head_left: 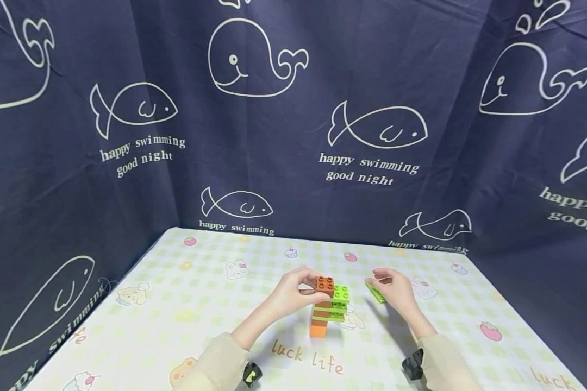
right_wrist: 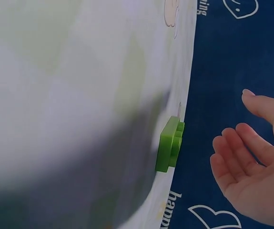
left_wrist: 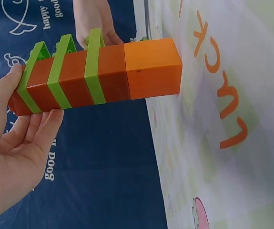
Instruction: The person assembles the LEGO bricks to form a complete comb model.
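A tower of toy building blocks (left_wrist: 75,78) stands on the table, with an orange block (head_left: 317,329) at its base. Above that, brown blocks alternate with thin green plates (left_wrist: 95,69) whose studded ends stick out to the right. My left hand (head_left: 293,291) grips the tower near its top, thumb on one side and fingers on the other, at the brown top block (head_left: 325,284). A loose green plate (right_wrist: 167,148) lies studs up on the table to the right. Over it hovers my right hand (head_left: 395,287), fingers loosely bent, holding nothing and apart from the plate in the right wrist view.
The table is covered by a pale checked cloth (head_left: 215,326) with printed animals, cakes and lettering. Dark blue curtains (head_left: 293,141) with whale and fish drawings hang behind the table and along both sides.
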`<state>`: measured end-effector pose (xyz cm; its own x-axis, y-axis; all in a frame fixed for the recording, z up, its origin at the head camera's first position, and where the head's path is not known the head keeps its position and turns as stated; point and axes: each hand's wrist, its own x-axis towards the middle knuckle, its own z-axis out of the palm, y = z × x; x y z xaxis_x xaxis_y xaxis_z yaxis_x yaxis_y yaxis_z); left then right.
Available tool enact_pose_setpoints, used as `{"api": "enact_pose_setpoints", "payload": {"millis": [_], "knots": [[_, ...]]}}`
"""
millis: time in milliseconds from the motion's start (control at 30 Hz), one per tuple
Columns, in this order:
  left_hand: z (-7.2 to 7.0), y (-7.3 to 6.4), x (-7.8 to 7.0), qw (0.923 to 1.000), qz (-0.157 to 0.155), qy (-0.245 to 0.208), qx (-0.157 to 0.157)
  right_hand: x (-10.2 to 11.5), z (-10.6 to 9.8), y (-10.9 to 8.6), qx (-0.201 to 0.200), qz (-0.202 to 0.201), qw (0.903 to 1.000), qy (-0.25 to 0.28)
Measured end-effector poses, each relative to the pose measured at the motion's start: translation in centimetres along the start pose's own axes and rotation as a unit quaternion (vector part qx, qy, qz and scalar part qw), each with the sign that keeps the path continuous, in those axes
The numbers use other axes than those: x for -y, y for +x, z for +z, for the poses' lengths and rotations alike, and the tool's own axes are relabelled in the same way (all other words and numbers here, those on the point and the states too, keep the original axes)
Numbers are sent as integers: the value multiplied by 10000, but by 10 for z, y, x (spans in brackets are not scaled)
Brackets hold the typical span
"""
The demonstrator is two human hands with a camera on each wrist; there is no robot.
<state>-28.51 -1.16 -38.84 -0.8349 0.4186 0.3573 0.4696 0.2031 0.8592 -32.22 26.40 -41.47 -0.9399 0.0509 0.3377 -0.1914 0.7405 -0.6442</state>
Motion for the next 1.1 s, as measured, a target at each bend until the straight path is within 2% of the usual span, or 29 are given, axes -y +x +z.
{"api": "enact_pose_setpoints", "payload": {"millis": [467, 667, 1100], "knots": [[1, 0, 0, 10000, -33, -36, -22, -13, 3, 4, 141, 238, 9991, -309], [1, -1, 0, 10000, -53, -23, -13, -17, 3, 4, 148, 203, 9981, -561], [1, 0, 1, 10000, 35, 61, -1, -21, 3, 4, 793, 631, 9911, -858]]}}
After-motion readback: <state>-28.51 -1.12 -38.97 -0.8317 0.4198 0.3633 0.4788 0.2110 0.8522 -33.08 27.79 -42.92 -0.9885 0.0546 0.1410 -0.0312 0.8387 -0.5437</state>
